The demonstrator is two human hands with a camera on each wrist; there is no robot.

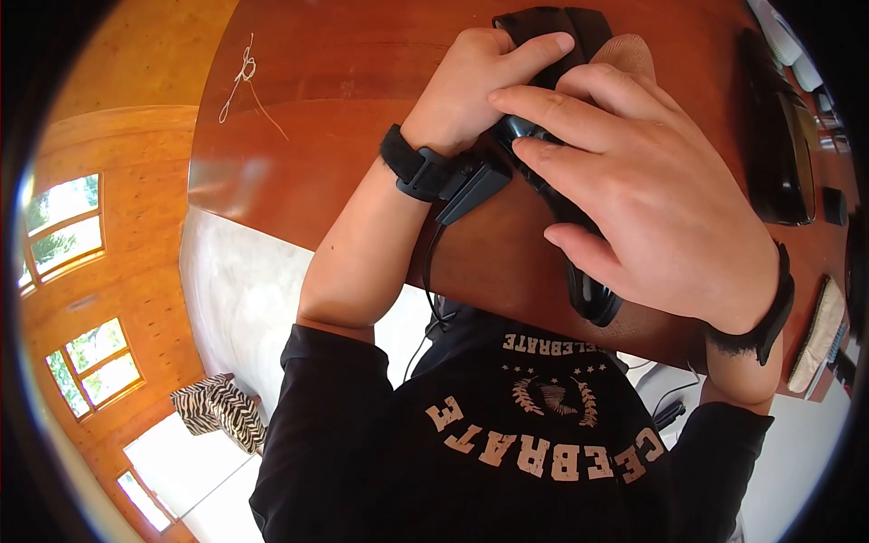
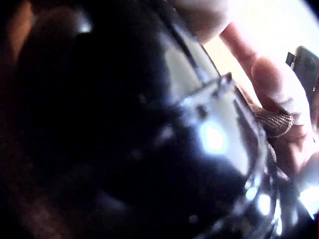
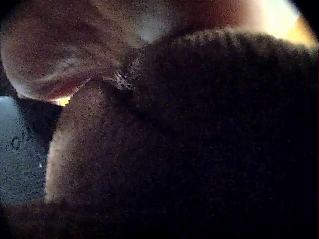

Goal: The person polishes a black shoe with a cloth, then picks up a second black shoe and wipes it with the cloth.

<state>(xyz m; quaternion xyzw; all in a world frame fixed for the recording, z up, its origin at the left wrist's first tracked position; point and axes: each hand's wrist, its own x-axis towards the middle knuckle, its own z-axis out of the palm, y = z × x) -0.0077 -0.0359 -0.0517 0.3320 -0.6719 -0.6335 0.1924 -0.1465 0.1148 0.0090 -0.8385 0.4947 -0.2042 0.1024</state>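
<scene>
A glossy black leather shoe [image 1: 593,294] lies on the brown table in the head view, its toe toward my body. My left hand [image 1: 475,86] holds the far end of the shoe, thumb over the dark upper part. Over the middle of the shoe spreads my right hand [image 1: 643,172], which holds a ribbed brown cloth [image 1: 629,56] under its palm side. In the left wrist view, shiny leather [image 2: 149,164] fills the frame, with the cloth [image 2: 274,122] tucked among the right fingers. Dark ribbed cloth [image 3: 199,129] covers most of the right wrist view.
Another shiny black shoe [image 1: 778,127] is at the table's right side. Nearer me on the right lies a beige-topped brush [image 1: 817,330], with a small black object [image 1: 835,206] beyond it. A thin knotted lace [image 1: 244,68] lies at the far left of the table [image 1: 326,163].
</scene>
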